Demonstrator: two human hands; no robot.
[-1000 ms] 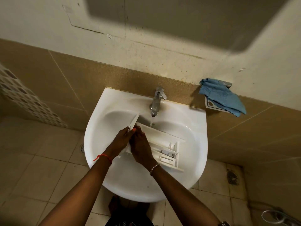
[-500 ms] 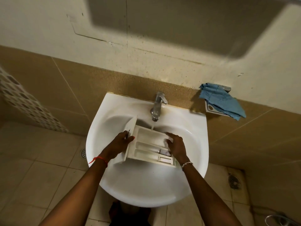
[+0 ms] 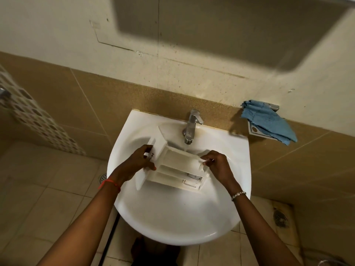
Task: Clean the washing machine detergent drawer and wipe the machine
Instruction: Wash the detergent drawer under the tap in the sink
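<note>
Scene: I look down from the head camera at a white sink (image 3: 172, 233) fixed to a tiled wall.
Drawer: The white detergent drawer (image 3: 176, 166) is held over the basin near the sink's back edge, compartments up, just below the tap (image 3: 192, 125).
Left hand: The left hand (image 3: 138, 162) is curled round the drawer's front panel.
Right hand: The right hand (image 3: 217, 166) pinches the drawer's opposite end.
Water: A thin stream seems to fall into the drawer; I cannot be sure.
Cloth: A blue cloth (image 3: 269, 121) hangs on the wall beyond the sink's back right corner, well apart from both hands.
Risk, slipping: I judge wet plastic slippery; a lost hold could drop the drawer and crack its thin dividers.
Risk, splashing: Tilting it under the tap could throw water over the sink's front edge onto the floor.
Risk, residue: The small compartments could miss the rinse.
</note>
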